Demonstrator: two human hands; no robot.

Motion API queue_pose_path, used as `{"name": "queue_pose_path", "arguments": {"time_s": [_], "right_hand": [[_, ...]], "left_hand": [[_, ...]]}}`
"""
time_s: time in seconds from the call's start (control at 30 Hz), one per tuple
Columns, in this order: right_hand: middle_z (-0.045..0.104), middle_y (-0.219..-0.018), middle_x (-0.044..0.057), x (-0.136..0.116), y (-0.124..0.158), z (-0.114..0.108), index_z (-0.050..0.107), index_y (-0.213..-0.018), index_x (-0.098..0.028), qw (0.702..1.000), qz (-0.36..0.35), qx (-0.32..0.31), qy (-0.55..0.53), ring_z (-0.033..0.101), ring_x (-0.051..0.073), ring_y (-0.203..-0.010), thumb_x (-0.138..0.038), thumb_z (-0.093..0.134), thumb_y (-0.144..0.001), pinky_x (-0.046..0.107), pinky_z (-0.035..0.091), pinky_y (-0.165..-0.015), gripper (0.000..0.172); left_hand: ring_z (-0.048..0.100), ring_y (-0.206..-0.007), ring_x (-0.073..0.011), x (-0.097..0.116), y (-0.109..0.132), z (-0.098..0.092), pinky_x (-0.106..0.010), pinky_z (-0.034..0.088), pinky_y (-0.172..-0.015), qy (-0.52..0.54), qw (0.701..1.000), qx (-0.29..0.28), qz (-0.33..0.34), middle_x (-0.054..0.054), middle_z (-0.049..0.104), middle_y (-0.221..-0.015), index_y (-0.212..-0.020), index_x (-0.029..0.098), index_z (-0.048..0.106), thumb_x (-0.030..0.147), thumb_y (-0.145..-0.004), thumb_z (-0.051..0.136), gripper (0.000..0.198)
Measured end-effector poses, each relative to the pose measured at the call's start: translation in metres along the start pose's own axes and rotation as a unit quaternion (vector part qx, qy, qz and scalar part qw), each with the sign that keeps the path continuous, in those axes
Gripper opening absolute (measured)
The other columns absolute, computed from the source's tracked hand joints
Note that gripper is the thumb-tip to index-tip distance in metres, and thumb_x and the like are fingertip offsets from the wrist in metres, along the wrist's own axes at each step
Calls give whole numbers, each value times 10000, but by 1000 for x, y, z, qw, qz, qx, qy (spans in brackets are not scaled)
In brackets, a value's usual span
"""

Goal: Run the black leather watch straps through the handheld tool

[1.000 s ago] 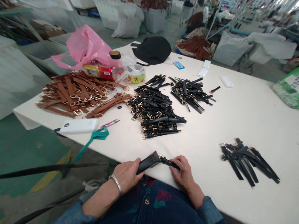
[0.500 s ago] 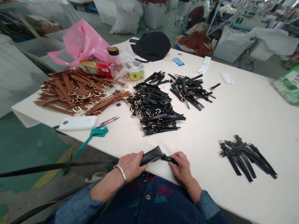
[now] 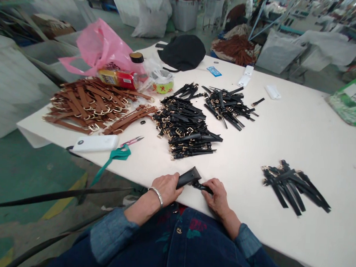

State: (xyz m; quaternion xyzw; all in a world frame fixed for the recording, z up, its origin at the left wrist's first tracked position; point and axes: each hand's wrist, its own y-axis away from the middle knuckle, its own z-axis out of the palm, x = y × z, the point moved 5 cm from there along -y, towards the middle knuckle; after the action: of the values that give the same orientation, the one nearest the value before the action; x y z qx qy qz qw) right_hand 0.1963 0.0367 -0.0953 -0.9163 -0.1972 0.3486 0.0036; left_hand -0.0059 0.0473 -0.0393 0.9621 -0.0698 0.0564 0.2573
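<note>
At the table's front edge, my left hand [image 3: 166, 187] is closed around a wide black leather-like strap [image 3: 189, 177], whose end sticks out past the fingers. My right hand [image 3: 217, 195] pinches a narrow black buckle strap [image 3: 204, 187], its end meeting the wide strap's tip. Whether the two are joined I cannot tell. Just beyond my hands lies a dense pile of black buckle straps [image 3: 187, 124] with gold buckles. A smaller group of black straps [image 3: 293, 185] rests to the right, and another heap [image 3: 225, 104] farther back.
Brown straps [image 3: 87, 102] are heaped at left near a pink bag [image 3: 100, 47] and a bottle [image 3: 136, 61]. A white power bank [image 3: 95, 143], thread snips [image 3: 132, 141] and teal ribbon [image 3: 120, 153] lie along the left edge. A black cap [image 3: 183, 53] sits at the back.
My left hand has moved slightly right and up with the wide strap, bringing its end closer to the right hand. My right hand keeps its pinch on the narrow strap.
</note>
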Motion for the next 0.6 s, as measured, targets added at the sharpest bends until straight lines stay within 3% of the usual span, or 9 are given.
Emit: {"name": "queue_pose_path", "arguments": {"time_s": [0.23, 0.47, 0.6], "right_hand": [[532, -843, 43, 2, 0, 2, 592, -938, -217, 1000, 2, 1, -8, 472, 203, -811, -249, 560, -759, 342, 362, -730, 185], [527, -842, 41, 3, 0, 2, 586, -940, -215, 1000, 11, 1, -1, 468, 205, -819, -244, 557, -752, 343, 360, -735, 192], [523, -841, 40, 0, 0, 0, 583, -938, -214, 1000, 8, -7, 3, 467, 203, -817, -245, 554, -755, 338, 360, -728, 188]], "left_hand": [[609, -753, -255, -19, 26, 4, -346, 447, -635, -1, 1000, -17, 2, -85, 641, -806, -921, 215, 501, 463, -760, 400, 312], [609, -794, -241, 3, 15, 8, -336, 448, -665, 8, 1000, -8, 5, -86, 646, -840, -956, 208, 489, 464, -769, 394, 331], [612, -779, -238, 1, 14, 7, -324, 449, -654, 12, 1000, 0, -3, -87, 645, -828, -956, 199, 494, 468, -765, 399, 343]]}}
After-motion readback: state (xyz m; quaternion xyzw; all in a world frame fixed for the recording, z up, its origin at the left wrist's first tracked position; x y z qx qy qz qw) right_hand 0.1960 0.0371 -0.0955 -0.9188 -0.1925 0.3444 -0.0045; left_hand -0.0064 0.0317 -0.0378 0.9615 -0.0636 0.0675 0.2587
